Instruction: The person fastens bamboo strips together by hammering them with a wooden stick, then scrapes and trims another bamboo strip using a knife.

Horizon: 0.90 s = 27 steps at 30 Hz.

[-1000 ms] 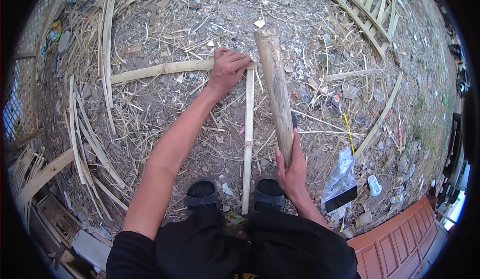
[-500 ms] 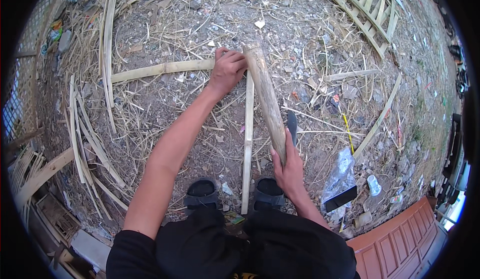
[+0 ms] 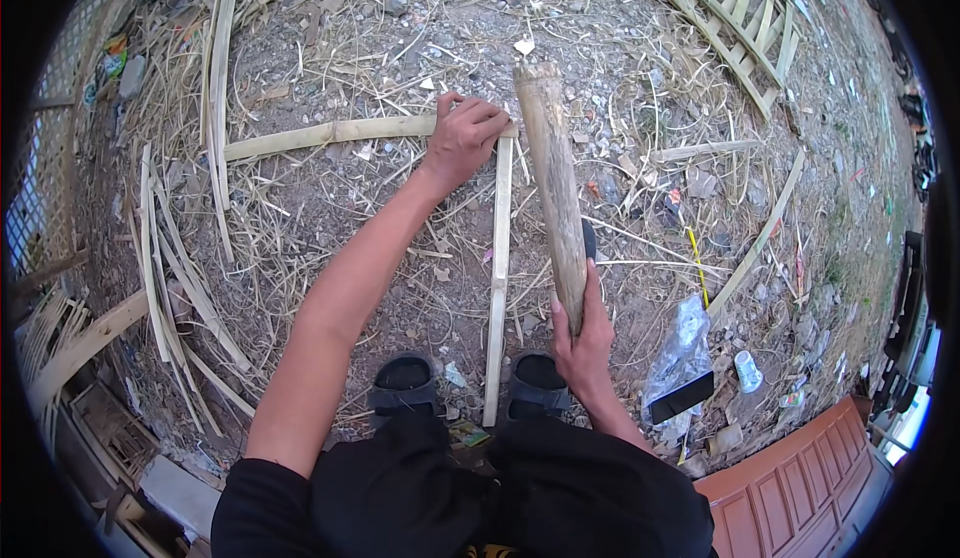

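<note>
The head fisheye looks steeply down at the nearby ground (image 3: 430, 308); the wearer's sandals (image 3: 404, 394) sit at six o'clock. The left forearm (image 3: 385, 228) enters from seven o'clock; the right forearm (image 3: 618, 413), from five.

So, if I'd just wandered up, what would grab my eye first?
Probably the thick wooden club in the right hand, slanting up near the middle. Left of it, the left hand holds a pale crosswise strip near where it meets a lengthwise strip. A reddish panel stands out at lower right.
</note>
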Each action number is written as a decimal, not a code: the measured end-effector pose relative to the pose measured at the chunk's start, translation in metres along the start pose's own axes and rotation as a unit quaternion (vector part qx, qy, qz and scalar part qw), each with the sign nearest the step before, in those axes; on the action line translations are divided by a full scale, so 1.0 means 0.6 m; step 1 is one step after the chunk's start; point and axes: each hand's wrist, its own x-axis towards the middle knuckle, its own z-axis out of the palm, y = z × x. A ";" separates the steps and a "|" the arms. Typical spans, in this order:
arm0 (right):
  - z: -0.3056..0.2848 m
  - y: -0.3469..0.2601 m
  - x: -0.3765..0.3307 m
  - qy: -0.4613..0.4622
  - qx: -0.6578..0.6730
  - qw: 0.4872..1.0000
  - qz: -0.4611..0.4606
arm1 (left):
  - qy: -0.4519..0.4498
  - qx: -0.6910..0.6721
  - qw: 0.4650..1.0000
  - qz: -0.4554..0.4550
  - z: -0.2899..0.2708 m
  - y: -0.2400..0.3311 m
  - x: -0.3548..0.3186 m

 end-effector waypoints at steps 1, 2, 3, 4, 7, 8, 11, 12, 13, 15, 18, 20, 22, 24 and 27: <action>0.002 0.000 -0.002 0.000 0.000 1.000 0.001 | 0.003 0.002 1.000 0.005 -0.001 -0.002 -0.001; 0.005 0.002 -0.005 -0.010 -0.007 1.000 0.005 | 0.005 0.004 1.000 0.009 -0.002 -0.004 -0.002; 0.006 0.003 -0.004 -0.018 -0.015 1.000 0.007 | 0.007 0.003 1.000 0.010 -0.001 -0.006 -0.003; 0.006 0.001 -0.002 -0.017 -0.016 1.000 0.006 | 0.008 0.004 1.000 0.017 0.000 -0.007 -0.004; 0.004 -0.002 0.005 -0.085 -0.026 0.993 0.082 | 0.006 0.007 1.000 0.015 0.002 -0.004 -0.004; 0.000 -0.004 0.008 -0.069 -0.008 0.995 0.073 | 0.003 0.008 1.000 0.005 0.002 -0.003 -0.005; 0.001 -0.003 0.002 -0.025 -0.003 0.999 0.024 | 0.008 -0.005 1.000 0.002 -0.001 0.001 -0.001; 0.004 -0.001 0.001 0.005 -0.014 1.000 -0.022 | 0.008 -0.005 1.000 0.003 -0.001 -0.002 -0.002; 0.005 0.001 0.001 0.005 -0.014 1.000 -0.022 | 0.010 0.001 1.000 0.012 -0.002 -0.006 -0.003; 0.007 0.000 0.002 -0.082 -0.018 0.992 0.097 | 0.011 0.007 1.000 0.022 0.000 -0.007 -0.004; -0.014 -0.006 0.017 -0.071 0.010 0.991 0.109 | 0.013 0.003 1.000 0.000 0.003 -0.002 -0.002; -0.015 -0.008 0.012 -0.031 0.014 0.998 0.054 | 0.017 -0.015 1.000 0.003 0.003 -0.002 -0.001; -0.013 -0.010 0.007 -0.014 0.014 1.000 0.018 | 0.008 -0.005 1.000 0.007 -0.003 -0.002 -0.002; -0.014 -0.022 0.016 -0.090 -0.008 0.992 0.089 | 0.002 0.004 1.000 0.011 -0.003 -0.004 -0.002; -0.010 -0.019 0.015 -0.119 -0.001 0.985 0.124 | 0.008 0.007 1.000 0.018 0.001 -0.007 -0.005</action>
